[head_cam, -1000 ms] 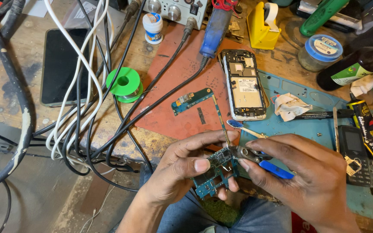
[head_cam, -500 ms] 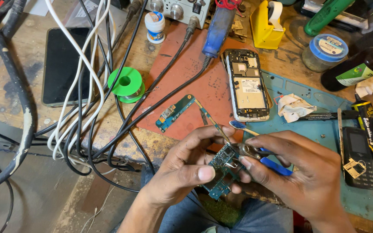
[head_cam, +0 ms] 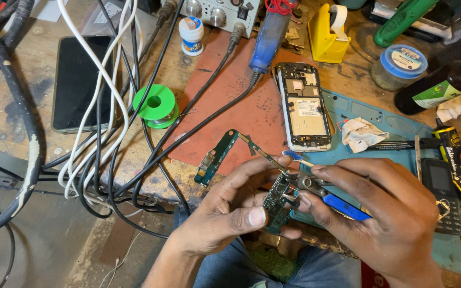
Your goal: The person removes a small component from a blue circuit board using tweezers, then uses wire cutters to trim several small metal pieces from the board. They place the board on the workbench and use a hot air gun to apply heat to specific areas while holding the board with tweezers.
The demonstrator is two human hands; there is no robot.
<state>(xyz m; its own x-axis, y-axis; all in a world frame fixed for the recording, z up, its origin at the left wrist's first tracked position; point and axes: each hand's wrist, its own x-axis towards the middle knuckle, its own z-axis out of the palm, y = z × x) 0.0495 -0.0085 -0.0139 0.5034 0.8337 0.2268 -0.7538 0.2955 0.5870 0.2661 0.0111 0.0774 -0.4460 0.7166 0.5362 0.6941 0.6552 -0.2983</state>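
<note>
Now my left hand (head_cam: 225, 216) grips the green circuit board (head_cam: 277, 202), raised slightly since a moment ago, while my right hand (head_cam: 380, 213) clasps blue-handled pliers (head_cam: 321, 192) biting its upper edge, closer than before.

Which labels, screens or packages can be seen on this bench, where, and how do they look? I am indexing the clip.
Smartphone: far left, flat, dark blank screen.
Small jar: top centre, white with blue-orange label.
Opened phone: centre, white sticker inside.
Round tub: upper right, blue lid, pale label.
Dark bottle: right edge, green-white label.
Keypad phone: right, small dark screen.
Black tube: right, yellow print.
</note>
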